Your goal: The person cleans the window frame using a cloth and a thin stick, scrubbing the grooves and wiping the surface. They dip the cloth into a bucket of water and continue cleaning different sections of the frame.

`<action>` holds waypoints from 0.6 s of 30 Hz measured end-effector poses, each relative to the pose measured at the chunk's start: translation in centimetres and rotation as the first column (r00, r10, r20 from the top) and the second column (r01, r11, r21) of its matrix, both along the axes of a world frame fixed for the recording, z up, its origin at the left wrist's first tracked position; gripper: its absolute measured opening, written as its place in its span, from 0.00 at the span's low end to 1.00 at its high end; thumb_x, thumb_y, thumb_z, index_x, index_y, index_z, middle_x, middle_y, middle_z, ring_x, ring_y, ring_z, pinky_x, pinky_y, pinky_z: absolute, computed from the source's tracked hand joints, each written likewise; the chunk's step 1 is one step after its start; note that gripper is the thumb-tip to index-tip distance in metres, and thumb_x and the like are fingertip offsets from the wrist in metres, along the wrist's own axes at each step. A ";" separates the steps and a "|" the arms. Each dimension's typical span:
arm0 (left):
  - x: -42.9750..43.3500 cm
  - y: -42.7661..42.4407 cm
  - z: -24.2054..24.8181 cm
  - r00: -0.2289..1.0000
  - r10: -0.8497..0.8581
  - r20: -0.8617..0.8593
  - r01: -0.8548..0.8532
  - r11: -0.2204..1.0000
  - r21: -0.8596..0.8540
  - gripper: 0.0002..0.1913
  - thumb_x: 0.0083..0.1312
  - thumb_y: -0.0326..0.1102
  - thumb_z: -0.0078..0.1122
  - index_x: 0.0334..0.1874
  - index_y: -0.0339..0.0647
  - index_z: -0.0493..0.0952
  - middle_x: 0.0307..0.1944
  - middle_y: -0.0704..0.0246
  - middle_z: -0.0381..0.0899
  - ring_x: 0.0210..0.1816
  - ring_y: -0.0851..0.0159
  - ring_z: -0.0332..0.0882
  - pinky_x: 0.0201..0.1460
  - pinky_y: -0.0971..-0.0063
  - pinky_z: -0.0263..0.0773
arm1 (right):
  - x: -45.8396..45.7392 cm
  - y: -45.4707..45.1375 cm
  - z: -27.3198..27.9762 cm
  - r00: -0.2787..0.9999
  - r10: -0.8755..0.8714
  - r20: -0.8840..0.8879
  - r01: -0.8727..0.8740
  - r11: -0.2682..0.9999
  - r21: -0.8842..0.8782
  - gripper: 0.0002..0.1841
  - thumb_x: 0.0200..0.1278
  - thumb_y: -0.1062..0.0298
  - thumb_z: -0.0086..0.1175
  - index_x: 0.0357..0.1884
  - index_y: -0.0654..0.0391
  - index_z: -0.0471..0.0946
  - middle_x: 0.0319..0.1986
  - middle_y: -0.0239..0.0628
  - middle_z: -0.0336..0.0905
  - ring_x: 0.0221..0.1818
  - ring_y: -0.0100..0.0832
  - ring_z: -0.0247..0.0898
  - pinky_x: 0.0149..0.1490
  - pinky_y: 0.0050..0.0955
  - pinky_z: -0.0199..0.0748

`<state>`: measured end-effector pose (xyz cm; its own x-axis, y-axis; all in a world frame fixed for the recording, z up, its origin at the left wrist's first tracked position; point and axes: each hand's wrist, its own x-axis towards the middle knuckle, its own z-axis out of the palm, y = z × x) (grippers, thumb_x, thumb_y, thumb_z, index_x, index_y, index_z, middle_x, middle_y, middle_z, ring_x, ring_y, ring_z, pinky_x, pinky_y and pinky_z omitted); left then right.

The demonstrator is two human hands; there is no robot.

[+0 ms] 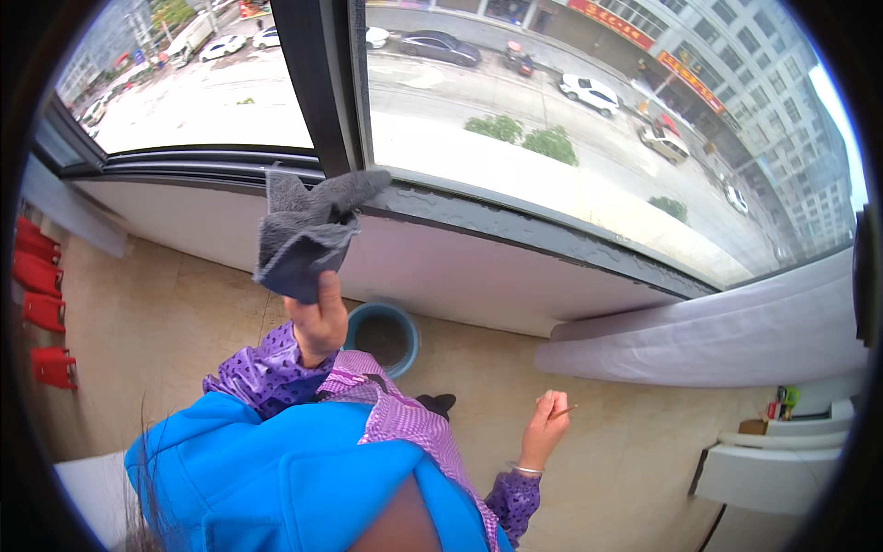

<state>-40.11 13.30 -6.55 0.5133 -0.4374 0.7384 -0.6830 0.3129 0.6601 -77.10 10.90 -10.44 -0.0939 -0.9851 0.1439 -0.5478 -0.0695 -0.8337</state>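
Observation:
My left hand [321, 321] is raised at the window, shut on a grey cloth [300, 221] pinched between thumb and fingers. The cloth's upper end reaches over the dark window frame [414, 200] near the upright post; whether it touches cannot be told. To the lower right, my right hand [545, 428] is closed around a thin brown stick [564, 412], whose end juts out to the right. Below the window wall a blue bucket [412, 345] stands on the floor, with dark contents, beside my left wrist. Wet-looking patches lie along the sill.
Red plastic stools [45, 310] line the far left. A pale curtain [690, 345] hangs at the right beside the window. White furniture [766, 476] with small items stands at the lower right. Through the glass panes a street with cars shows.

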 end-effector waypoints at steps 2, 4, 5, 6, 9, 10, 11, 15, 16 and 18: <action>-1.4 -3.8 0.3 0.933 0.138 0.334 -0.222 0.948 0.229 0.22 0.69 0.26 0.61 0.64 0.29 0.76 0.59 0.50 0.80 0.64 0.43 0.75 0.73 0.54 0.65 | -3.8 -0.4 -1.6 0.998 0.054 -0.014 -0.054 0.998 0.027 0.17 0.81 0.62 0.50 0.33 0.62 0.69 0.22 0.38 0.72 0.25 0.32 0.66 0.33 0.33 0.67; -1.9 -7.8 -0.1 0.781 0.216 0.586 -0.477 0.812 0.336 0.25 0.62 0.29 0.65 0.63 0.31 0.77 0.60 0.50 0.79 0.68 0.41 0.70 0.76 0.49 0.60 | -7.9 -0.7 -2.9 0.993 0.099 -0.057 -0.094 0.992 0.086 0.17 0.81 0.62 0.50 0.33 0.63 0.69 0.22 0.40 0.72 0.25 0.34 0.67 0.34 0.34 0.68; -1.9 -9.2 -0.1 0.655 0.203 0.728 -0.591 0.738 0.326 0.26 0.60 0.32 0.66 0.61 0.33 0.78 0.59 0.51 0.79 0.68 0.43 0.69 0.76 0.48 0.58 | -9.8 -0.9 -3.6 0.990 0.113 -0.079 -0.103 0.987 0.122 0.17 0.81 0.63 0.50 0.33 0.63 0.69 0.22 0.41 0.72 0.25 0.34 0.67 0.34 0.34 0.68; -1.9 -9.8 -0.2 0.608 0.238 0.757 -0.632 0.723 0.280 0.25 0.61 0.35 0.66 0.61 0.34 0.78 0.59 0.52 0.79 0.68 0.44 0.70 0.76 0.49 0.58 | -11.6 -1.0 -4.4 0.986 0.129 -0.101 -0.113 0.982 0.152 0.17 0.81 0.63 0.50 0.33 0.64 0.68 0.22 0.42 0.71 0.25 0.35 0.67 0.34 0.35 0.69; -1.3 -10.2 0.1 0.564 0.238 0.791 -0.711 0.628 0.318 0.25 0.63 0.42 0.67 0.59 0.36 0.79 0.59 0.53 0.79 0.66 0.46 0.71 0.75 0.51 0.58 | -16.2 -0.5 -7.7 0.994 0.107 0.011 -0.107 0.984 0.143 0.18 0.81 0.63 0.50 0.32 0.65 0.68 0.23 0.44 0.71 0.25 0.38 0.67 0.35 0.35 0.69; -1.1 -9.9 0.5 0.598 0.203 0.775 -0.690 0.623 0.368 0.25 0.63 0.44 0.67 0.60 0.36 0.79 0.59 0.54 0.80 0.66 0.46 0.71 0.74 0.52 0.58 | -17.3 0.1 -9.0 0.996 0.085 0.016 -0.086 0.983 0.161 0.18 0.81 0.63 0.50 0.32 0.65 0.68 0.23 0.44 0.70 0.26 0.38 0.66 0.36 0.37 0.69; -1.0 -9.6 0.8 0.631 0.184 0.754 -0.669 0.621 0.408 0.26 0.64 0.46 0.67 0.60 0.36 0.79 0.58 0.54 0.80 0.66 0.46 0.72 0.73 0.53 0.58 | -18.8 0.7 -10.2 0.996 0.077 0.050 -0.084 0.985 0.148 0.19 0.81 0.62 0.50 0.31 0.65 0.68 0.23 0.44 0.69 0.27 0.38 0.66 0.37 0.40 0.69; -1.0 -9.5 2.2 0.436 -0.001 0.900 -0.787 0.484 0.382 0.37 0.64 0.63 0.64 0.63 0.35 0.78 0.61 0.54 0.77 0.67 0.49 0.71 0.68 0.54 0.60 | -24.1 4.2 -13.0 0.993 0.069 -0.097 -0.034 0.944 0.328 0.23 0.82 0.55 0.50 0.50 0.72 0.79 0.41 0.59 0.84 0.40 0.57 0.77 0.49 0.46 0.75; -1.1 -9.8 2.3 0.474 -0.059 0.879 -0.796 0.399 0.456 0.40 0.64 0.67 0.62 0.64 0.35 0.77 0.63 0.53 0.75 0.67 0.50 0.70 0.68 0.52 0.60 | -25.0 4.9 -13.3 0.994 0.065 -0.092 -0.033 0.948 0.316 0.24 0.82 0.55 0.50 0.55 0.72 0.78 0.45 0.61 0.83 0.44 0.58 0.77 0.51 0.46 0.75; -1.2 -10.6 2.2 0.479 -0.037 0.877 -0.821 0.333 0.463 0.41 0.64 0.67 0.62 0.65 0.34 0.76 0.63 0.52 0.75 0.68 0.49 0.69 0.69 0.52 0.59 | -26.3 6.5 -13.4 0.995 0.034 -0.091 -0.007 0.958 0.286 0.27 0.82 0.55 0.50 0.65 0.72 0.75 0.53 0.66 0.81 0.51 0.61 0.78 0.57 0.44 0.76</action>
